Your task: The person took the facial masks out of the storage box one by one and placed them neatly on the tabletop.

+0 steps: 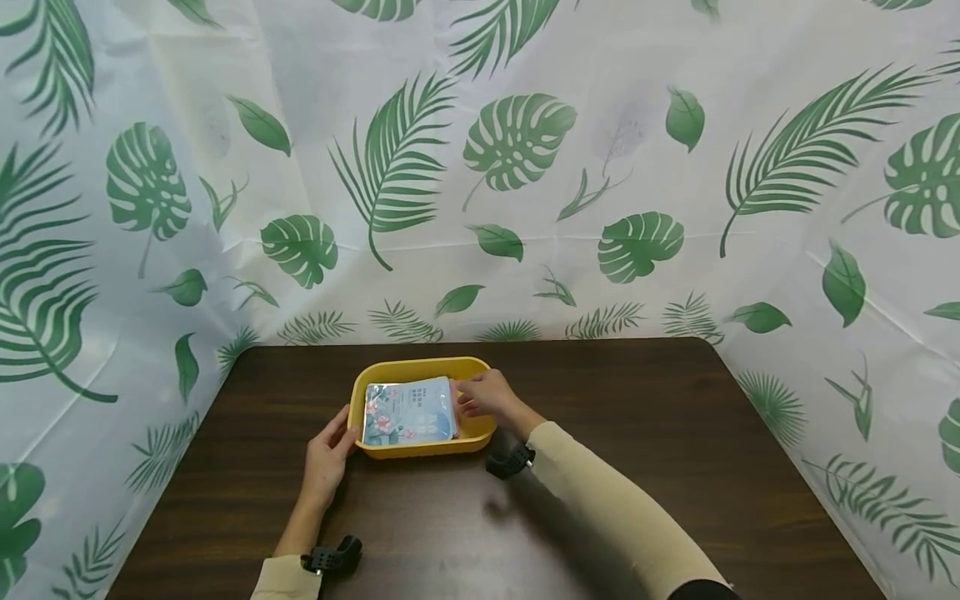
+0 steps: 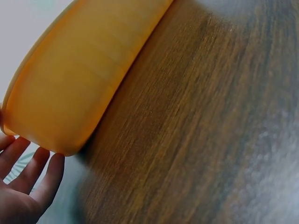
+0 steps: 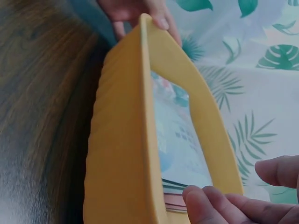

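A yellow plastic basket (image 1: pixel 427 451) stands on the table and holds a stack of flat packets (image 1: pixel 412 408), the top one pale blue with pink flowers. My left hand (image 1: pixel 330 454) grips the basket's left end. Its thumb lies over the rim in the right wrist view, and its fingertips (image 2: pixel 56 161) press the outer wall. My right hand (image 1: pixel 491 396) reaches in over the right end, fingers at the stack's right edge. The right wrist view has its thumb well apart from the fingers, next to the packets' layered edges (image 3: pixel 175 198), with nothing pinched between.
The dark wood table (image 1: pixel 637 467) runs out on both sides of the basket, its far edge just behind it. A white cloth (image 1: pixel 562 275) with green leaf prints hangs behind and at the sides. Both wrists wear black bands (image 1: pixel 512 460).
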The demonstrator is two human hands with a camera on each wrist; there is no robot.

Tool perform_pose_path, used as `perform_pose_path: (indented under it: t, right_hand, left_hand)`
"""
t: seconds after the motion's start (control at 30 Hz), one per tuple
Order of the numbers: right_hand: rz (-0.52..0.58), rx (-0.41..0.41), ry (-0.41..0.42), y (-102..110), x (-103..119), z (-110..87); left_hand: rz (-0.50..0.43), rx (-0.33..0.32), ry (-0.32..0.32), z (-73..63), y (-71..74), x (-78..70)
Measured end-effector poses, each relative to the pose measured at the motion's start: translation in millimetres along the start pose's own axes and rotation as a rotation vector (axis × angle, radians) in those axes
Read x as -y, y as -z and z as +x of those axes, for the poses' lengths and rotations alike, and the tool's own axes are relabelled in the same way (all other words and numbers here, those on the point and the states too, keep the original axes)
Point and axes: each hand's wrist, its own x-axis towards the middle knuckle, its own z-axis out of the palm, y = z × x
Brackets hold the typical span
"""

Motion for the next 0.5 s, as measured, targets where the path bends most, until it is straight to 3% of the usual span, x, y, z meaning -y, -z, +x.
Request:
perform_pose_path:
  t: [0.5]
  right_hand:
    - [-0.166, -0.056, -0.025, -27.2, 3.5, 12.4]
  left_hand:
    - [-0.012, 0.002, 0.007, 0.8, -0.1, -2.4]
